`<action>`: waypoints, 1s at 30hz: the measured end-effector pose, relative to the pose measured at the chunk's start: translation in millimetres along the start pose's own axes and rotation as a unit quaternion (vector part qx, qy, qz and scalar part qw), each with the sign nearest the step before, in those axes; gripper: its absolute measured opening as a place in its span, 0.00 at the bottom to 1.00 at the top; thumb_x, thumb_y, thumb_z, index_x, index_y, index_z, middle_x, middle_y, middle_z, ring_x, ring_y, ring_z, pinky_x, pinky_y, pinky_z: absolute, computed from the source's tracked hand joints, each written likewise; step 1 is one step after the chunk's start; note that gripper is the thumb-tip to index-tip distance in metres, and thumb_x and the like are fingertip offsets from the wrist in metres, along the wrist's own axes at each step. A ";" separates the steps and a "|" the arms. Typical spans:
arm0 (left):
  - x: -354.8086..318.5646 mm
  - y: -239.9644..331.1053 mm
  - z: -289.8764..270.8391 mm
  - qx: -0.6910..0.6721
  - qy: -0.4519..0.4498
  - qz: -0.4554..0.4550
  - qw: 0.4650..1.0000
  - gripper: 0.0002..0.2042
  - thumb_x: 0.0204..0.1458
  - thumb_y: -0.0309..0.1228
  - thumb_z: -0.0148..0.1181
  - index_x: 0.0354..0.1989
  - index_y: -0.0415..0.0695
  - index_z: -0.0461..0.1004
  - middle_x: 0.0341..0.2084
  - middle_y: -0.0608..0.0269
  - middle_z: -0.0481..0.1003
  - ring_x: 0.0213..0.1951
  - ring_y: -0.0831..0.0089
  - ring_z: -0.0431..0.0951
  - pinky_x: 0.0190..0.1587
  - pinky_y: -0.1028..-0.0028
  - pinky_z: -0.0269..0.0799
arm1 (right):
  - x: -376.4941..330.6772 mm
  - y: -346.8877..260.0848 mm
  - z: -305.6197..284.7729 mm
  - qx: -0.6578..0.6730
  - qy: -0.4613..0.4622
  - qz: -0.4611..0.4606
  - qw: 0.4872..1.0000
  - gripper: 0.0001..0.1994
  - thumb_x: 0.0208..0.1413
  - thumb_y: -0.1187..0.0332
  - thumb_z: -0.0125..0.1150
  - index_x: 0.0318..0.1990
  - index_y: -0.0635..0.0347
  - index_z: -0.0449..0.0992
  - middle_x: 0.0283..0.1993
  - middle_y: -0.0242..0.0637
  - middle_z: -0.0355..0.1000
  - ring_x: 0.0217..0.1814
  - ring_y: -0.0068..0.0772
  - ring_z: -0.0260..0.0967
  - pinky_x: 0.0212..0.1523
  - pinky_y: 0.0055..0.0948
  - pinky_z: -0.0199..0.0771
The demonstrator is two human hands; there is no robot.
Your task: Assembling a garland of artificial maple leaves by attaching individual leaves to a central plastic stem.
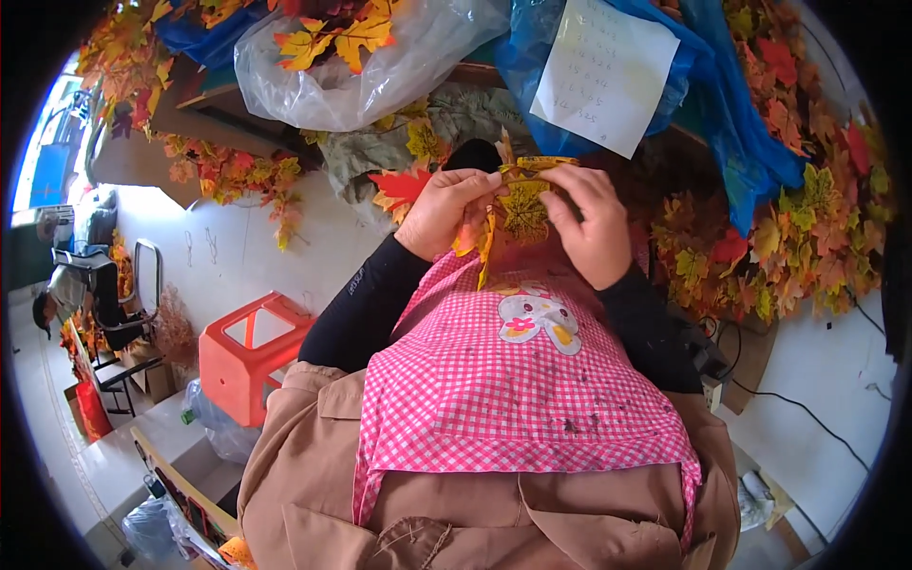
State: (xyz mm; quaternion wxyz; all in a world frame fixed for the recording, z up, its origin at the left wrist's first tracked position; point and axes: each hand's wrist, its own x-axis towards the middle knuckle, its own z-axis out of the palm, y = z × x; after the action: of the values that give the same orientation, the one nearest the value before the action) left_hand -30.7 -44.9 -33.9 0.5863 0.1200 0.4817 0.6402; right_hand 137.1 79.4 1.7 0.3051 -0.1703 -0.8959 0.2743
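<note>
My left hand (445, 206) is closed, thumb and fingertips pinching the stem of a bunch of artificial maple leaves in front of my chest. A yellow leaf (525, 213) with dark veins hangs between my two hands. My right hand (597, 217) is curled at its right side, thumb and fingers closed on the edge of the yellow leaves. On the far side of my left hand a red-and-orange leaf (403, 186) sticks out. Narrow yellow-orange leaves dangle below my left fingers, and the stem's joint is partly covered by the fingertips.
Autumn leaf garlands (788, 228) hang thickly at the right and far left. Ahead lie a clear plastic bag (361, 76), blue plastic bags (731, 114) and a paper sheet (605, 76). An orange plastic stool (228, 356) stands left; a black cable (807, 407) crosses the right floor.
</note>
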 end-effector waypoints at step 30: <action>-16.1 -15.2 47.4 0.460 0.024 0.362 0.811 0.09 0.53 0.25 0.57 0.41 0.38 0.76 0.34 0.52 0.77 0.35 0.62 0.80 0.34 0.71 0.74 | -3.1 27.7 -6.8 0.201 -0.177 0.204 0.942 0.10 0.55 0.70 0.59 0.40 0.67 0.76 0.31 0.39 0.76 0.32 0.23 0.73 0.35 0.26 0.73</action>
State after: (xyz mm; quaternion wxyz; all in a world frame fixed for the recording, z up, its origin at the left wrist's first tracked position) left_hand 17.6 -38.6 -14.7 0.1768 0.5256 0.6557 0.5125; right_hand 147.6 102.4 -11.7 0.1068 -0.2330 -0.8079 0.5307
